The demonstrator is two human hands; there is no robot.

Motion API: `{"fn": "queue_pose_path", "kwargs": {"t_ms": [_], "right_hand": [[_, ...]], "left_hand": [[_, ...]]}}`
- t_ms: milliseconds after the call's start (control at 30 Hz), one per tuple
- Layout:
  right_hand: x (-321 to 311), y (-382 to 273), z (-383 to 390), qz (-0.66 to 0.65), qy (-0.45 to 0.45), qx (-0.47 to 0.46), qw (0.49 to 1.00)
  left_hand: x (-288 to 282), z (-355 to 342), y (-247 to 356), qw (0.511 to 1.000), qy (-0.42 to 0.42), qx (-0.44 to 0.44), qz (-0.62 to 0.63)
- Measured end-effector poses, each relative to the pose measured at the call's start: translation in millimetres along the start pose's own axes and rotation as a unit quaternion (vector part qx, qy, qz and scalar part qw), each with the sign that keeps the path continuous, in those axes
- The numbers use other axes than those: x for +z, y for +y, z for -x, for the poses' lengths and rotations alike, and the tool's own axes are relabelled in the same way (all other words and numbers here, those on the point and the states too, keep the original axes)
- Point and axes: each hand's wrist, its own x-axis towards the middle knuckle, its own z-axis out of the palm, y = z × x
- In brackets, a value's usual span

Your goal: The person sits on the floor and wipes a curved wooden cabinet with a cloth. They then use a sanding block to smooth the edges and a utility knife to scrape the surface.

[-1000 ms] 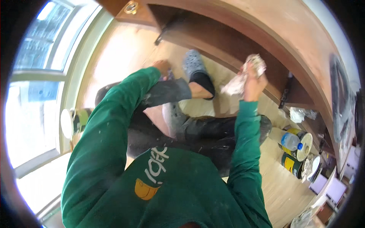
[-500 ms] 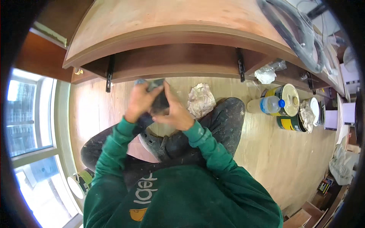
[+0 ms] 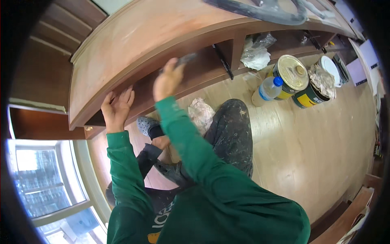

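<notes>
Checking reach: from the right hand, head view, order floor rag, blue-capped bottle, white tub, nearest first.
1. Floor rag, beside the right knee.
2. Blue-capped bottle, rightward, by the gold-topped can.
3. White tub, farther right.

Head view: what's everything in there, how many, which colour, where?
Counter: 1, brown, across top
Hose-like thing: 1, grey, on counter
Plastic bag: 1, clear, in counter's opening
Bottle: 1, clear, on floor
Cans: 2, yellow-black, beside bottle
Crumpled wads: 2, cream, floor and can
Window: 1, bright, lower left
Clogs: 2, grey, on feet
Sleeves: 2, green, both arms
Left hand: 1, bare, at counter's edge
Right hand: 1, bare, holding blurred grey object
</notes>
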Motion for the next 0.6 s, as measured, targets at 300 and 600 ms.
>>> {"fn": "queue_pose_path", "kwargs": {"t_ms": [300,600], "right_hand": [[-50,-21,-108,-0.009,0.023,-0.061,0.998],[-54,-31,-71,-0.067,-0.068,0.007,0.995]], "left_hand": [[-55,-24,15,0.996,0.028,0.085,-0.02],[-80,-32,5,0.991,-0.031,0.13,-0.003]]}}
